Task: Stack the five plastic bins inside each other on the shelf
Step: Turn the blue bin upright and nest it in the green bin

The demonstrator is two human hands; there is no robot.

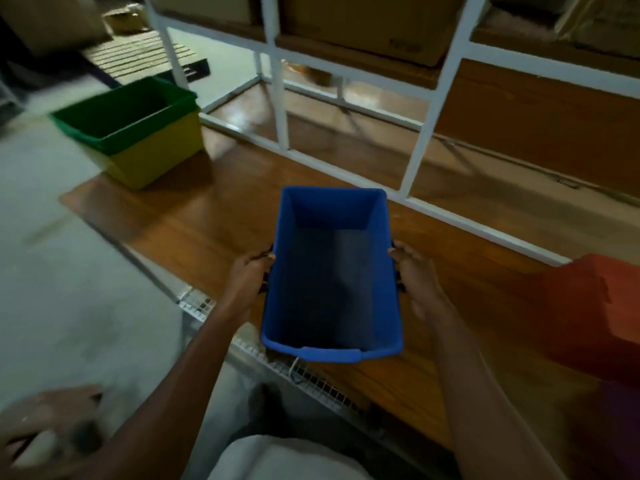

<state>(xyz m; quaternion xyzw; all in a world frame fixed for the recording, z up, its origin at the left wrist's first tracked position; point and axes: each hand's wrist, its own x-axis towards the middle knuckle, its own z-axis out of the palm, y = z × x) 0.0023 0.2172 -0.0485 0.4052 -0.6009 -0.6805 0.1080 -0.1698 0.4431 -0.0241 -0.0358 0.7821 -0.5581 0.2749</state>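
Blue bin held up over wooden shelf, open side up, empty inside, long axis running away from camera. Left hand clamped on bin's left long wall, thumb hooked over rim, fingers wrapped under outside. Right hand clamped on right long wall the same way, thumb at rim. Both hands gripping at about mid-length of bin. Near end of bin w/ a handle lip, tilted slightly toward camera.

Green bin nested inside yellow bin at far left of shelf, near its left edge; green rim sitting above yellow rim, pair well apart from blue bin. Red bin at right edge of view, on shelf, partly cut off; something purple just below it, too dark and cropped to tell what.

White shelf frame behind, uprights and crossbars, cardboard boxes on upper level. Wire mesh edge along front of shelf. Pale floor at left. Whole view motion-blurred. Blurry shape at lower left corner, can't tell what.
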